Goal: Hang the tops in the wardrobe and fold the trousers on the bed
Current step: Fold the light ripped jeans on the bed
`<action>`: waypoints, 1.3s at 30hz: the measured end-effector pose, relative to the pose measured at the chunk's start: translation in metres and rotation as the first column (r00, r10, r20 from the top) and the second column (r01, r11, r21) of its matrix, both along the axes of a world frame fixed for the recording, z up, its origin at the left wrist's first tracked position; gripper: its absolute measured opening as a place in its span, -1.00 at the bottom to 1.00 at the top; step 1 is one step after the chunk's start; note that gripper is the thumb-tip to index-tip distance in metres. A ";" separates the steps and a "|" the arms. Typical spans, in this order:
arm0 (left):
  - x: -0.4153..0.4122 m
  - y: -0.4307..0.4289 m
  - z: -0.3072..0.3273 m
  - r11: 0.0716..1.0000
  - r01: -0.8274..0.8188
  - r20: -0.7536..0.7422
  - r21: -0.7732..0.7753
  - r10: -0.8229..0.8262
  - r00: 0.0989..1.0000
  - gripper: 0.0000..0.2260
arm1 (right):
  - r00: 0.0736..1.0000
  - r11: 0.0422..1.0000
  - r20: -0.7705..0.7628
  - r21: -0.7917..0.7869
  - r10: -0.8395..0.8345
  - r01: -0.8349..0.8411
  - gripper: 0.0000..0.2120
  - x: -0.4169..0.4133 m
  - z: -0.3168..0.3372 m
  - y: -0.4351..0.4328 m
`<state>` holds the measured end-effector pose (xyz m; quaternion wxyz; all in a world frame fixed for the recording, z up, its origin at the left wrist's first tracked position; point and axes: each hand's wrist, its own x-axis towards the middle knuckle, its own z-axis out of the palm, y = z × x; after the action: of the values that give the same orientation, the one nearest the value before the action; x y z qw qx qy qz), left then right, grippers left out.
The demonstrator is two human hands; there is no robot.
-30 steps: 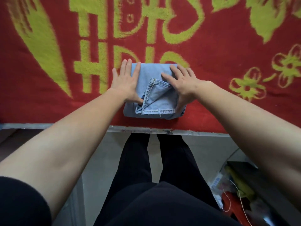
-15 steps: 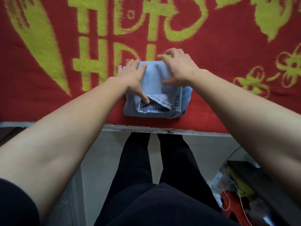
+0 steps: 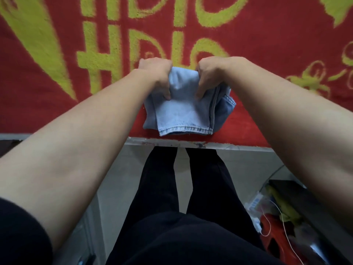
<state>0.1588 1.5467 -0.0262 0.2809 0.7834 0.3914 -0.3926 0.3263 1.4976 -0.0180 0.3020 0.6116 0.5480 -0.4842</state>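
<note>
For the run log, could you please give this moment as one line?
phase: folding | left hand: grips jeans | right hand: grips jeans | jeans: folded bundle on red blanket, near its front edge

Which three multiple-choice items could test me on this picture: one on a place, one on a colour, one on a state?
1. Where do the folded jeans lie?
A. in a drawer
B. on the red blanket, near its front edge
C. on a chair

2. What colour is the pattern on the blanket?
A. white
B. blue
C. yellow-green

3. What do the left hand and the right hand do?
A. both grip the far edge of the jeans
B. both hang free
C. only one touches the jeans

Answers:
1 B: the denim rests on the red pile, close to its front edge.
2 C: the large figures are yellow-green.
3 A: both hands curl round the far edge, thumbs on top.
</note>
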 end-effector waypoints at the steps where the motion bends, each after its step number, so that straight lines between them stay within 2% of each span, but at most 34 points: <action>1: -0.002 -0.003 -0.001 1.000 -0.024 0.008 0.019 0.024 1.000 -0.43 | 1.000 1.000 -0.009 -0.001 0.000 0.000 -0.58 -0.001 0.000 -0.004; 5: -0.013 -0.010 0.011 0.994 -0.102 0.033 0.029 0.101 0.994 -0.57 | 1.000 0.999 -0.018 0.037 -0.018 0.019 -0.63 -0.002 0.017 -0.011; 9: -0.019 -0.011 0.044 0.981 -0.158 0.118 0.110 0.145 0.982 -0.79 | 0.998 0.969 0.044 0.243 -0.048 0.036 -0.75 -0.006 0.053 -0.013; 10: -0.021 -0.009 0.055 0.971 -0.178 0.145 0.161 0.155 0.977 -0.78 | 0.997 0.948 0.068 0.317 -0.039 0.015 -0.66 -0.008 0.065 -0.013; 12: -0.025 -0.003 0.082 0.936 -0.216 0.215 0.279 0.158 0.964 -0.66 | 0.992 0.893 0.117 0.450 -0.038 -0.018 -0.36 -0.012 0.093 -0.008; 14: -0.031 0.006 0.117 0.886 -0.246 0.288 0.392 0.136 0.948 -0.55 | 0.986 0.826 0.159 0.562 -0.050 -0.048 -0.21 -0.017 0.129 0.002; 15: -0.034 0.014 0.137 0.858 -0.265 0.319 0.441 0.126 0.939 -0.54 | 0.984 0.792 0.169 0.608 -0.054 -0.062 -0.24 -0.019 0.151 0.011; 18: -0.041 0.039 0.204 0.767 -0.324 0.389 0.554 0.106 0.915 -0.66 | 0.978 0.693 0.204 0.711 -0.044 -0.118 -0.60 -0.026 0.225 0.043; 20: -0.047 0.056 0.258 0.693 -0.361 0.427 0.624 0.084 0.900 -0.74 | 0.970 0.623 0.240 0.765 -0.042 -0.162 -0.71 -0.033 0.283 0.063; 25: -0.079 0.065 0.398 0.475 -0.413 0.465 0.777 0.009 0.885 -0.70 | 0.971 0.378 0.237 0.899 0.007 -0.222 -0.63 -0.060 0.417 0.091; 30: -0.123 0.028 0.508 0.225 -0.421 0.421 0.879 0.049 0.906 -0.71 | 0.954 0.075 0.265 0.958 0.142 -0.277 -0.61 -0.097 0.514 0.078; 33: -0.142 -0.018 0.548 0.089 -0.419 0.411 0.904 0.092 0.907 -0.69 | 0.936 -0.071 0.273 0.962 0.221 -0.263 -0.60 -0.116 0.548 0.054; 35: -0.156 -0.056 0.564 0.030 -0.399 0.390 0.917 0.153 0.908 -0.68 | 0.915 -0.157 0.281 0.957 0.288 -0.245 -0.59 -0.133 0.560 0.034; 39: -0.196 -0.140 0.587 -0.051 -0.365 0.362 0.929 0.317 0.876 -0.68 | 0.841 -0.224 0.285 0.954 0.460 -0.200 -0.49 -0.185 0.571 -0.012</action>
<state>-0.0374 1.4063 0.5612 -0.2361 0.6407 0.7262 0.0798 0.1417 1.4855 0.5535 -0.1824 0.4094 0.8843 0.1310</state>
